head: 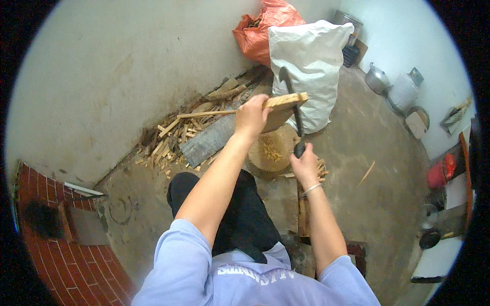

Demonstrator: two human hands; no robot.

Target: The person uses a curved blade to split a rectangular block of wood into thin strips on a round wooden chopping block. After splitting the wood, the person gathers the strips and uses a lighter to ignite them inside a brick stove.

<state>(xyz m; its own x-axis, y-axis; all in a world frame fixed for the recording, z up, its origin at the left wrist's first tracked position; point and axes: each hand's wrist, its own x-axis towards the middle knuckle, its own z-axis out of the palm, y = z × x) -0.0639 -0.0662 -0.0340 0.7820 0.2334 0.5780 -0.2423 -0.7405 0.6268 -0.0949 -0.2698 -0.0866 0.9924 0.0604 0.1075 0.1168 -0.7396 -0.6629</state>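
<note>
My left hand [250,116] grips a wooden board [286,101], raised above a round chopping block [260,158]. A thin wood strip [206,114] runs leftward from the same hand; whether it is held too, I cannot tell. In my right hand [305,164] is the dark handle of a billhook-like chopping blade [299,124]. Its long blade points away from me, its hooked end showing beyond the board. The blade crosses near the board's far right end, and contact between them is unclear. Yellowish wood chips [271,150] lie on the block.
A grey slab [208,141] lies among split kindling [162,153] by the wall. Behind the block stand a white woven sack [310,57] and an orange bag [254,42]. Pots [377,78] and a gas cylinder [405,91] line the right wall. Red brickwork [49,264] is at lower left.
</note>
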